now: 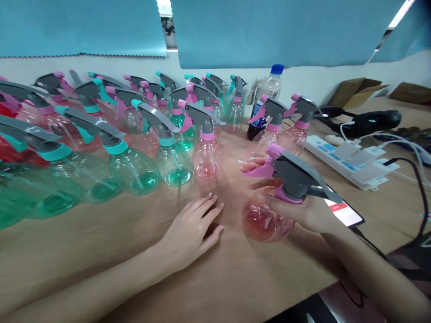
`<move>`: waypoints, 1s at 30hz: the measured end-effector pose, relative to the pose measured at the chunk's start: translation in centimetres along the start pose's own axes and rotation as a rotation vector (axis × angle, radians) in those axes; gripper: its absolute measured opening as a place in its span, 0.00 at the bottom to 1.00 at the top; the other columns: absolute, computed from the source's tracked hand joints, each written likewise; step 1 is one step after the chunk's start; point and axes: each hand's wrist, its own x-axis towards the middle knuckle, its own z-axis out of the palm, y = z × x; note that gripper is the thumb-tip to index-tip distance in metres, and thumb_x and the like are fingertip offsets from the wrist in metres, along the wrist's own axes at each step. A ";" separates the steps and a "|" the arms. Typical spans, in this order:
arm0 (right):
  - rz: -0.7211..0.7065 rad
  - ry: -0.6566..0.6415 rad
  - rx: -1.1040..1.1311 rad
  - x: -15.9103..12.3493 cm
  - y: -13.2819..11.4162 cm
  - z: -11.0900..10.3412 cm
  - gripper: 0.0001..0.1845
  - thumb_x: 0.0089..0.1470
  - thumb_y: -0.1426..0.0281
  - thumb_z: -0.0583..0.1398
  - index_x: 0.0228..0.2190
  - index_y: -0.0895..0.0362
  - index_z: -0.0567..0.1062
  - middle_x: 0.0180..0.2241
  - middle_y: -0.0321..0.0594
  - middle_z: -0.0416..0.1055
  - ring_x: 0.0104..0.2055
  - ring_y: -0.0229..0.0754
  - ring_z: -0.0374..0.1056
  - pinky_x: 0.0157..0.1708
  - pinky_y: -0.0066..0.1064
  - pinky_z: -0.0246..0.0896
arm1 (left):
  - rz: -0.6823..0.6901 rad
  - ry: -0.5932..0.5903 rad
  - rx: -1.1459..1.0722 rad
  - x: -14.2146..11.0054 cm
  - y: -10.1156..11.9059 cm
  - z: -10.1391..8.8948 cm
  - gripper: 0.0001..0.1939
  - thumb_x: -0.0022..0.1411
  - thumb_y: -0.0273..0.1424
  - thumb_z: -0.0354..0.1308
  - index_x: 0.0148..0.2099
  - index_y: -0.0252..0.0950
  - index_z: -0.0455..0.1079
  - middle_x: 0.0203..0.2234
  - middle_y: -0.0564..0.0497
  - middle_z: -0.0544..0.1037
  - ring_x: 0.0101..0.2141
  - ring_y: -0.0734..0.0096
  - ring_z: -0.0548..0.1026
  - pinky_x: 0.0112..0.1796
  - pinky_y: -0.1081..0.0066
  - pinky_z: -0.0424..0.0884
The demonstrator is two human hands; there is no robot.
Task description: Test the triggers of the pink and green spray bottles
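Note:
My right hand (303,211) is wrapped round the neck of a pink spray bottle (266,220) with a grey and pink trigger head (292,177); the bottle stands on the brown table (235,278) in front of me. My left hand (191,231) lies flat on the table just left of that bottle, fingers stretched out and holding nothing. Another pink spray bottle (206,152) stands a little beyond my left hand.
Several green, teal and pink spray bottles (134,148) crowd the left and back of the table. A cola bottle (264,96) stands at the back. A white power strip (350,161) with plugs and cables, a phone (343,213) and a black device (373,121) lie at right.

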 end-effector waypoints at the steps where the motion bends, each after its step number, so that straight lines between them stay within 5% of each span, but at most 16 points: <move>1: 0.000 0.001 0.010 0.0 0.0 0.0 0.11 0.47 0.69 0.62 0.36 0.51 0.76 0.39 0.38 0.79 0.43 0.50 0.76 0.45 0.42 0.72 | 0.000 -0.003 0.002 0.0 0.0 0.0 0.21 0.67 0.34 0.50 0.57 0.29 0.66 0.56 0.38 0.69 0.58 0.53 0.65 0.55 0.53 0.64; 21: -0.126 -0.057 0.012 0.1 -0.2 0.0 0.14 0.49 0.74 0.59 0.40 0.51 0.76 0.41 0.38 0.78 0.43 0.45 0.75 0.46 0.39 0.70 | 0.000 0.003 -0.017 0.0 -0.2 0.2 0.21 0.66 0.34 0.51 0.57 0.29 0.66 0.56 0.37 0.69 0.57 0.52 0.65 0.54 0.53 0.64; 30: -0.142 0.074 -0.122 0.0 0.2 -0.2 0.06 0.50 0.67 0.62 0.33 0.49 0.76 0.33 0.37 0.78 0.40 0.50 0.75 0.41 0.43 0.70 | -0.002 0.009 0.004 0.1 -0.1 0.1 0.20 0.67 0.34 0.50 0.57 0.30 0.66 0.56 0.38 0.69 0.56 0.53 0.66 0.53 0.53 0.65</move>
